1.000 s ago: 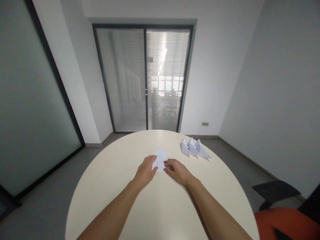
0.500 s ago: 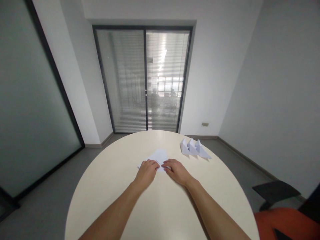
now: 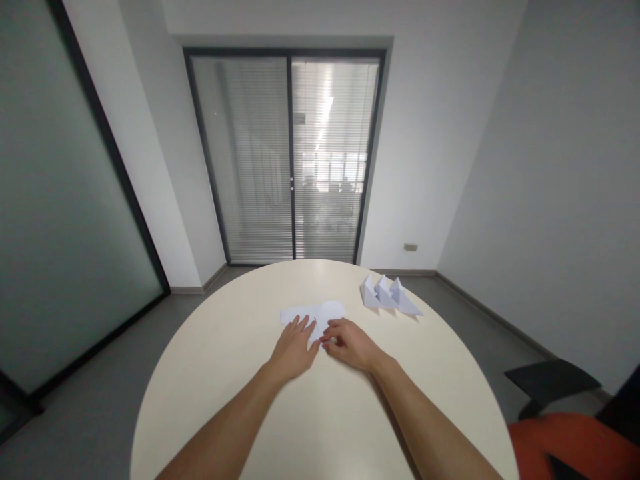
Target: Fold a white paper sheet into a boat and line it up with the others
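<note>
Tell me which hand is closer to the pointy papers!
The right hand. It is nearer than the pointy papers and to their left, not touching them; the left hand is farther left, fingers over the flat sheet.

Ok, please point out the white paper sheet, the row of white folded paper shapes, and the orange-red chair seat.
White paper sheet [image 3: 323,312]: head view, far middle part.
Row of white folded paper shapes [image 3: 384,297]: head view, its middle shape.
Orange-red chair seat [image 3: 573,440]: head view, upper surface.
</note>
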A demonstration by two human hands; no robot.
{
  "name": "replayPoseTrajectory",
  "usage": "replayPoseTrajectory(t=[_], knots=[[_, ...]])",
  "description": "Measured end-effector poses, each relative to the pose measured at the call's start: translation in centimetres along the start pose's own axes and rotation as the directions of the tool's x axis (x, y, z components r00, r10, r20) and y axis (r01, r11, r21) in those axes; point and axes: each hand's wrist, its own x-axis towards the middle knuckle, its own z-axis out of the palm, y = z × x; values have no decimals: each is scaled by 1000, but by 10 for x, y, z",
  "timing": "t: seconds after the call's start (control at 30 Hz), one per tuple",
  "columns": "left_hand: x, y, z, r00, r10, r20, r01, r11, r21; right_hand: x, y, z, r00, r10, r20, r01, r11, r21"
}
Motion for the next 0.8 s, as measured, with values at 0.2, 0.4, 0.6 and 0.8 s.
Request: replayPoseTrajectory(t=[0.2,0.4,0.6,0.8], knots=[[-3,2,-6,998,67,-11,-68,997,-33,0,2,5,998,58,-10,-58,998,40],[-3,2,-12,989,141,-33,-144,984,-106,-4,13,13,986,165,-6,-165,983,-84],[-4,9,-9,999,47,-8,-47,999,-27,-8,14,11,943,329,54,-316,934,-168],[-4,9,-2,981,-186,-56,191,977,95,-7,9,6,946,322,35,-310,933,-181]])
